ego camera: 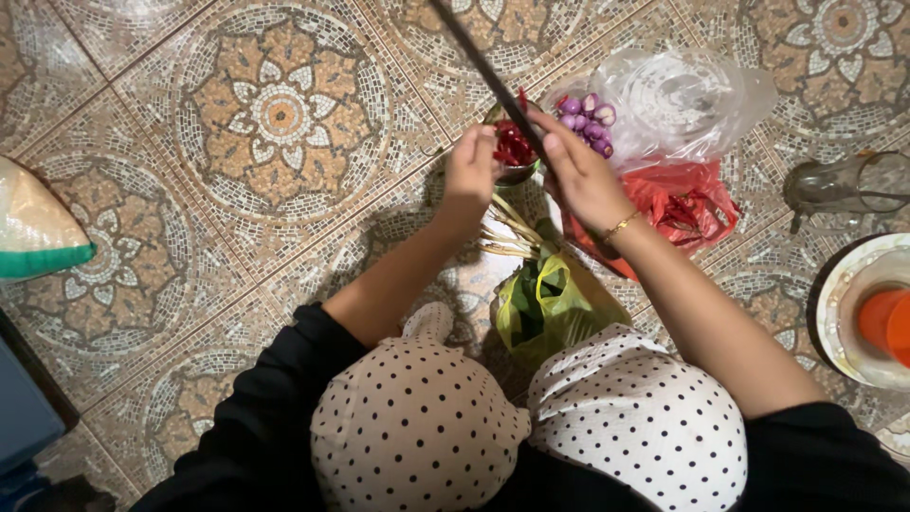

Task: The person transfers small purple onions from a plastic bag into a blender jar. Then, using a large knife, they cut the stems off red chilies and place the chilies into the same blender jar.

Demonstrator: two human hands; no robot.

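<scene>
The fingers of the left hand are drawn together in a pinch on a red chilli held over the small round bowl of cut red chillies, while the right hand has its fingers curled shut around the near end of a long dark knife blade that slants away up and to the left of that bowl. The blade crosses just above the bowl, right where the pinched chilli sits, so the step in hand looks like slicing chillies into the bowl. The next cut would call for a short, steady stroke with the left fingertips kept clear of the edge. Just to the right of the bowl lie purple shallots at the mouth of a clear plastic bag, and below those a red plastic bag of whole chillies. Below the bowl, toward the person's polka-dot knees, pale lemongrass stalks rest on a yellow-green plastic bag of leaves, all on the patterned mosaic floor.
</scene>
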